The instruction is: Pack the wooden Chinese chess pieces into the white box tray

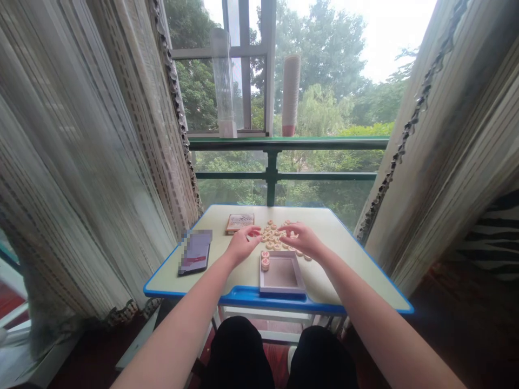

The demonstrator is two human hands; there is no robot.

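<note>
A spread of round, pale xiangqi pieces [277, 232] with red and dark characters lies on the table behind a shallow box tray [303, 275]. Two short stacks of pieces [265, 263] stand in the tray's back left corner. At the left edge of the spread is my left hand [244, 241], its fingers stretched and apart, with nothing visible in it. My right hand [302, 237] hovers over the right side of the pieces, fingers extended and thumb apart. It covers some of the pieces beneath, and I see none held.
A printed box lid [239, 222] lies behind my left hand. To the left, a phone [196, 253] rests tilted on the blue-edged table [332, 219]. Beyond are a green railing [324, 144], a stack of cups [291, 97] and a clear tube [224, 81]. Curtains [93, 135] hang at both sides.
</note>
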